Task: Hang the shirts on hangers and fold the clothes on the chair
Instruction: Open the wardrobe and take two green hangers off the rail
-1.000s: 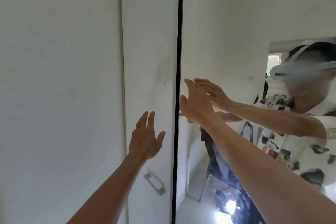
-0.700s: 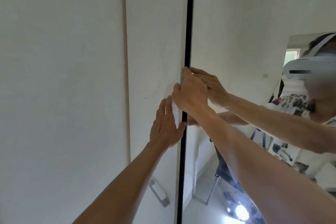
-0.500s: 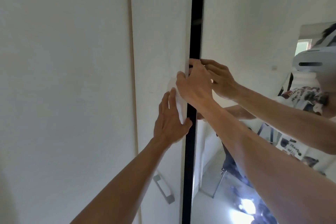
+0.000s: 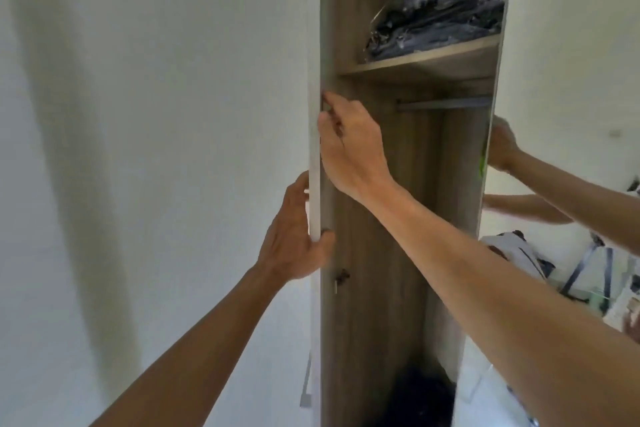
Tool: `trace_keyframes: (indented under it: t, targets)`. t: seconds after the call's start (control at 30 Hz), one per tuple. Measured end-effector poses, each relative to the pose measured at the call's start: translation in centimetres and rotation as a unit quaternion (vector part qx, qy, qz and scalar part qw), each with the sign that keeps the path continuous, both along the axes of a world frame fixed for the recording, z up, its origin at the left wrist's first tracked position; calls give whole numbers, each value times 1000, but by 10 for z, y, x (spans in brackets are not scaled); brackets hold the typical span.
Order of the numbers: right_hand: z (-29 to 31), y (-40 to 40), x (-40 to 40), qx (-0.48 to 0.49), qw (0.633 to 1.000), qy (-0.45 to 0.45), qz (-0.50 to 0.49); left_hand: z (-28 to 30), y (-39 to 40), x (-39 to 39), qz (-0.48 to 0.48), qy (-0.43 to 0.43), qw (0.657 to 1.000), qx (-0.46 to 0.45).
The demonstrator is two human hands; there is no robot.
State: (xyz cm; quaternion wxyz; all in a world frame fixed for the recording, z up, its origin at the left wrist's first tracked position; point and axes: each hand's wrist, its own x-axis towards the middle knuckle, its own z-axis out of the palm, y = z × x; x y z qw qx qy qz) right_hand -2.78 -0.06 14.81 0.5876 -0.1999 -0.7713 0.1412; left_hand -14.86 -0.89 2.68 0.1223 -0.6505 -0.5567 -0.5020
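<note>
Two hands work at one wardrobe. The left hand (image 4: 294,246) wraps the upright front edge of the white door (image 4: 314,156), thumb inside and fingers outside. Above it, the right hand (image 4: 349,146) has its fingers curled on that same edge. Inside, one wooden shelf (image 4: 426,61) carries plastic-wrapped dark clothes (image 4: 440,17) along its front edge, and one bare hanging rail (image 4: 445,103) runs horizontally beneath it. A mirrored door (image 4: 568,80) stands at the right.

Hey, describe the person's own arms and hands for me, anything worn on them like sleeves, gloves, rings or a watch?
Both forearms are bare up to the frame edge: no sleeves show. The left hand and right hand wear no gloves, and no watch, bracelet or ring is visible on what shows.
</note>
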Motion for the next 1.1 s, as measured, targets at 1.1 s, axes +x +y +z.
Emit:
trace_keyframes:
  t: [1.1]
  targets:
    - [-18,124,-265,103,961,-249,-64,49,-1,-240,333,38,936,-111]
